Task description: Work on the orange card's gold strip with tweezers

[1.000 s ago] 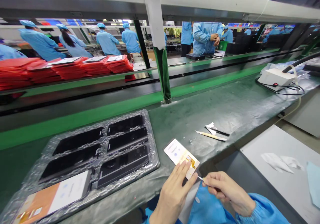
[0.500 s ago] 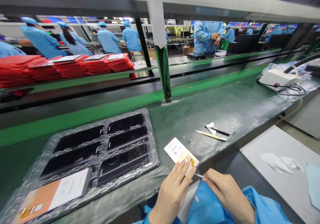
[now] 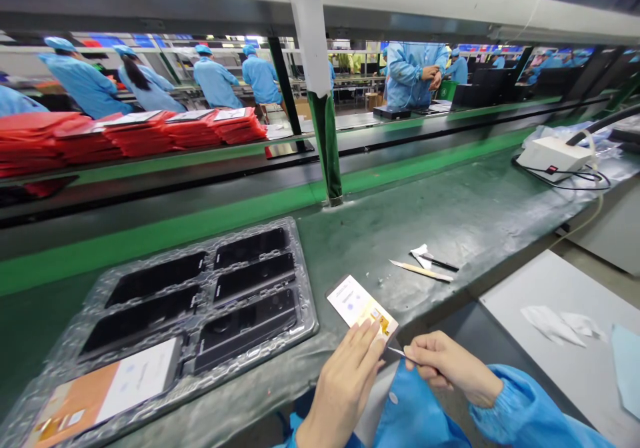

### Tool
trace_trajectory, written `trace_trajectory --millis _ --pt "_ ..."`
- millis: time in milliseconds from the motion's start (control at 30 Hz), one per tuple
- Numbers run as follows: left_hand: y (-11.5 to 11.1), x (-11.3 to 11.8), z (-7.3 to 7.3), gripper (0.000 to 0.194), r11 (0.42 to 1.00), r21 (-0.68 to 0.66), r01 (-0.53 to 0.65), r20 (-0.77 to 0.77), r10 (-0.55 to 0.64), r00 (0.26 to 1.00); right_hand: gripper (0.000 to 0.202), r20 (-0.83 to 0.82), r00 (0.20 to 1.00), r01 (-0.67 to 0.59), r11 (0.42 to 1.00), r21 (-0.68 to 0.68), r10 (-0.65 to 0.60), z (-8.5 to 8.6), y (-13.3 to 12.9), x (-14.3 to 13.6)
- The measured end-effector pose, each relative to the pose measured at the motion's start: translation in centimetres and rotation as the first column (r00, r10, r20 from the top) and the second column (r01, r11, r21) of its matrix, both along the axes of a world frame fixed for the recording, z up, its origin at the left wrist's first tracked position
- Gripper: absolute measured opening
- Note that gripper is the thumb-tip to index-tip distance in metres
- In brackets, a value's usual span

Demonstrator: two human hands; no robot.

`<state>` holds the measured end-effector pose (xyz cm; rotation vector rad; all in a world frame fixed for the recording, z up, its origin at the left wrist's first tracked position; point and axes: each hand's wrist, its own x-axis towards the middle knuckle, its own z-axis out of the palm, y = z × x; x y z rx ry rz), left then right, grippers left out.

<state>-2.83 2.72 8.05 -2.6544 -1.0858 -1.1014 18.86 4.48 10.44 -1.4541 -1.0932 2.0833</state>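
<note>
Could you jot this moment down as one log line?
left hand: steadies phone | right hand: pinches thin tool at phone's edge | tray: left

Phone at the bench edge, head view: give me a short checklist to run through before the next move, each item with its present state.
1. Left hand steadies the phone, fingers on its near end: ok.
2. Right hand pinches a thin metal tool, tip pointing at the phone's near corner: ok.
3. Tool tip actually touching the phone: cannot tell, too small.
4. Phone fully supported on the green bench: cannot tell, its near end sits at the edge under the fingers.
5. Tray of dark phones lies apart from the phone, to its left: ok.
6. Loose stick and pen-like tool lie beyond the phone, away from both hands: ok.
</note>
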Motion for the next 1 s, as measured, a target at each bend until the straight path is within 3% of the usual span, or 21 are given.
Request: trace_trajectory --millis 133,233,367,467,700,833,1000 --pt "0.1 -0.2 -0.1 0.032 0.999 0.029 0.017 -0.043 -0.015 0.999 0.06 -0.017 1.0 -0.026 0.999 0.039 0.026 -0.1 0.3 -0.1" --pt "0.0 -0.4 -0.3 0.039 0.999 0.037 0.02 -0.082 -0.016 0.996 0.056 0.02 1.0 0.012 0.981 0.195 -0.016 -0.1 -0.3 -0.2" --pt "0.0 -0.5 -0.3 0.041 0.999 0.026 0.022 -0.109 -0.019 0.994 0.033 0.306 0.952 -0.171 0.847 0.503 0.011 0.6 -1.3 -0.1" --pt "-0.2 -0.4 -0.1 0.039 1.0 -0.031 0.0 -0.089 -0.003 0.996 0.028 0.417 0.909 -0.266 0.769 0.581 -0.001 0.9 -1.5 0.1" --pt "-0.4 -0.1 0.0 0.045 0.979 -0.182 -0.092 0.025 0.098 0.995 0.055 0.172 0.985 -0.089 0.924 0.371 0.026 -0.5 -1.3 -0.2" --pt "-0.3 -0.2 -0.1 0.045 0.98 -0.179 -0.092 0.027 0.098 0.995 0.055 0.042 0.999 -0.009 0.945 0.327 -0.005 -0.2 -1.2 -0.5" --pt "-0.3 -0.3 -0.1 0.047 0.976 -0.193 -0.097 0.035 0.106 0.994 0.058 0.03 1.0 -0.007 0.973 0.233 0.0 0.3 -1.0 -0.5"
